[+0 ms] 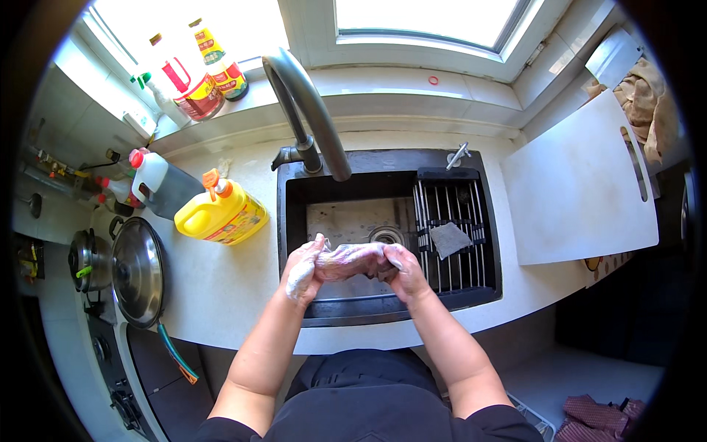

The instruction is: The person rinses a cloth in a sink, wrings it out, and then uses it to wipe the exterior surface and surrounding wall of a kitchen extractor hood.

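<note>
A wet, pinkish-purple cloth (352,263) with white suds stretches between my two hands over the dark sink (294,214). My left hand (302,271), foam on its fingers and back, is closed on the cloth's left end. At the other end my right hand (405,274) grips a bunched part of it, with suds on the fingers. The sink drain (387,235) shows just behind the cloth. A grey tap (324,125) arches over the basin's far left side.
A roll-up rack (442,274) with a grey scouring pad (451,240) spans the sink's right side. Right of it leans a white cutting board (582,191). A yellow detergent jug (224,214), a dark-liquid jug (166,184) and a lidded pan (138,272) stand left.
</note>
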`<state>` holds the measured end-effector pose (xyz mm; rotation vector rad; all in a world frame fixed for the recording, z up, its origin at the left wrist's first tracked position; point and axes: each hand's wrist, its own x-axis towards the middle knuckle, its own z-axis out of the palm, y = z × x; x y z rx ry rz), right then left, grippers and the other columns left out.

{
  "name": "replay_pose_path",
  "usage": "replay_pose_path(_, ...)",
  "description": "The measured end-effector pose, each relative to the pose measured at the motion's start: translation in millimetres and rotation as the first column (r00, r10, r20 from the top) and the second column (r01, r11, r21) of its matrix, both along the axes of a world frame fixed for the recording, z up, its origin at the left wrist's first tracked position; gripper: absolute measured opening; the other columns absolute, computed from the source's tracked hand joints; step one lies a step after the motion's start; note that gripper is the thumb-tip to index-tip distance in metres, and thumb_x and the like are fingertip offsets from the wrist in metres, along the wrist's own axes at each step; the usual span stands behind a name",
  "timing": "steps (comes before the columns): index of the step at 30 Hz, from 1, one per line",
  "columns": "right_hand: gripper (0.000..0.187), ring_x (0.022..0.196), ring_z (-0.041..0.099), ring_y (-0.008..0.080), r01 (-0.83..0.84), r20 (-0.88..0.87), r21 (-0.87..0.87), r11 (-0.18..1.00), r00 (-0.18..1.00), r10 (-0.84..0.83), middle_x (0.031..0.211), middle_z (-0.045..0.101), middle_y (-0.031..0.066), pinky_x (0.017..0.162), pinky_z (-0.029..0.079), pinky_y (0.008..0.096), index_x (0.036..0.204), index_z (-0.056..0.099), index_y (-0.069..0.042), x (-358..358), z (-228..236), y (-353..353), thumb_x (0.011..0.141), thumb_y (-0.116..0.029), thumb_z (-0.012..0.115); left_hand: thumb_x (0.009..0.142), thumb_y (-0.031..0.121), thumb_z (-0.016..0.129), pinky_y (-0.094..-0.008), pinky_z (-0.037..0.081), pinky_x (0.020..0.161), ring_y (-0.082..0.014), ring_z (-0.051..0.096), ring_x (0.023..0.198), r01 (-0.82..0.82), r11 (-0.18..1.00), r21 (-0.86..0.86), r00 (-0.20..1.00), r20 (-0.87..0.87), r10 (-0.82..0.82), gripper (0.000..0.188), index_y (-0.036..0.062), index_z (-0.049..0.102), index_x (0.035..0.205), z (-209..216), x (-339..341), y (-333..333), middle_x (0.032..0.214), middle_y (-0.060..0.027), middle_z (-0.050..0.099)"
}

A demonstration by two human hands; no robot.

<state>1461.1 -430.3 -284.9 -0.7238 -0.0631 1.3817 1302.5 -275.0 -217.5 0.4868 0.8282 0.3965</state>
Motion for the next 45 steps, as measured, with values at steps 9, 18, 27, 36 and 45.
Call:
replay_pose_path(9,0.022,0.078,0.054,0.0333,0.466,0.988,0.152,0.872,-0.062,-0.139,0.082,0.056,0.0174,0.070,0.044,0.0409,0.066,0.056,0.000,-70,36,41,0.071,-0.020,0.064,0.093,0.041,0.042,-0.0363,0.052,0.066,-0.0208,0.060,0.070,-0.181,0.977,-0.113,0.977,0.094,0.192,0.036,0.0051,0.049,0.092,-17,32,-41,0.082,-0.0102,0.058)
replay_pose_path(18,0.016,0.075,0.058,0.0342,0.260,0.981,0.155,0.953,-0.153,-0.118,0.077,0.059,0.0170,0.066,0.046,0.0410,0.062,0.054,-0.003,-86,43,45,0.063,-0.015,0.064,0.089,0.055,0.037,-0.0402,0.049,0.075,-0.0297,0.059,0.085,0.086,0.914,-0.395,0.941,0.334,0.055,0.061,-0.0001,0.052,0.110,-90,7,-27,0.096,-0.0169,0.060)
replay_pose_path(27,0.017,0.065,0.052,0.0329,0.345,0.994,0.095,0.934,0.011,-0.105,0.070,0.054,0.0153,0.058,0.042,0.0384,0.066,0.056,-0.001,-87,36,47,0.073,-0.015,0.063,0.090,0.046,0.046,-0.0350,0.048,0.063,-0.0220,0.058,0.067,-0.023,0.975,-0.222,0.998,-0.063,0.009,0.042,0.0046,0.056,0.086,-109,13,-32,0.079,-0.0095,0.060)
replay_pose_path(36,0.022,0.066,0.055,0.0379,0.404,0.990,-0.057,0.913,0.142,-0.001,0.069,0.057,0.0201,0.060,0.043,0.0450,0.067,0.058,0.000,-85,25,50,0.079,-0.019,0.055,0.093,0.040,0.045,-0.0313,0.043,0.054,-0.0147,0.051,0.059,-0.021,1.000,0.024,0.951,-0.309,0.027,0.038,0.0059,0.055,0.082,-83,22,-41,0.069,-0.0045,0.056)
replay_pose_path(45,0.020,0.059,0.053,0.0341,0.352,0.994,0.064,0.934,0.062,-0.091,0.064,0.055,0.0171,0.055,0.042,0.0385,0.065,0.056,0.000,-83,22,50,0.077,-0.015,0.057,0.092,0.045,0.043,-0.0332,0.046,0.055,-0.0180,0.055,0.063,0.058,0.980,-0.189,0.998,-0.011,-0.061,0.042,0.0057,0.055,0.086,-84,12,-37,0.073,-0.0071,0.057)
